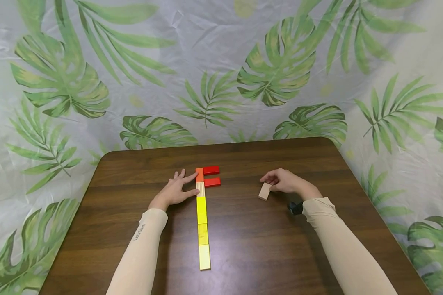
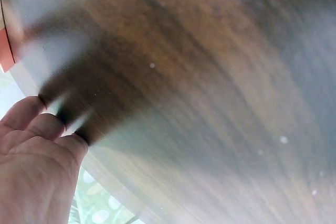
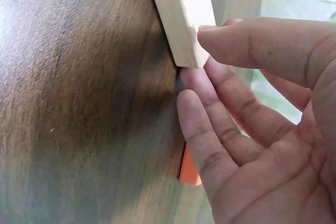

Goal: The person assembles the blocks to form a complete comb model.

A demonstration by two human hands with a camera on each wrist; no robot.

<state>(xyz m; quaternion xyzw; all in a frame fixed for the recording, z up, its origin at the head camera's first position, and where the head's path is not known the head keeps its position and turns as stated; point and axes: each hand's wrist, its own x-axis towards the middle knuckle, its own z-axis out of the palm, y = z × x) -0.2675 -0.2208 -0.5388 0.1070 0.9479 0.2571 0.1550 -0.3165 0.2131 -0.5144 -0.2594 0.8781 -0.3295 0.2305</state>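
Note:
A line of several blocks runs down the table: an orange block point(image 1: 199, 175) at the far end, a bare wood block point(image 1: 201, 189), then yellow blocks point(image 1: 202, 211). Two red blocks point(image 1: 211, 170) stick out to the right near the top. My left hand point(image 1: 174, 189) lies at the line's left side, index fingertip touching the orange block and thumb against the bare wood one; its other fingers rest on the tabletop in the left wrist view. Off to the right, my right hand point(image 1: 285, 181) pinches a separate pale wooden block point(image 3: 186, 17) between thumb and fingers, at the table surface.
The dark brown wooden table point(image 1: 240, 246) has rounded far corners. Behind it hangs a pale curtain point(image 1: 214, 53) printed with green leaves. A black band point(image 1: 295, 208) is on the right wrist.

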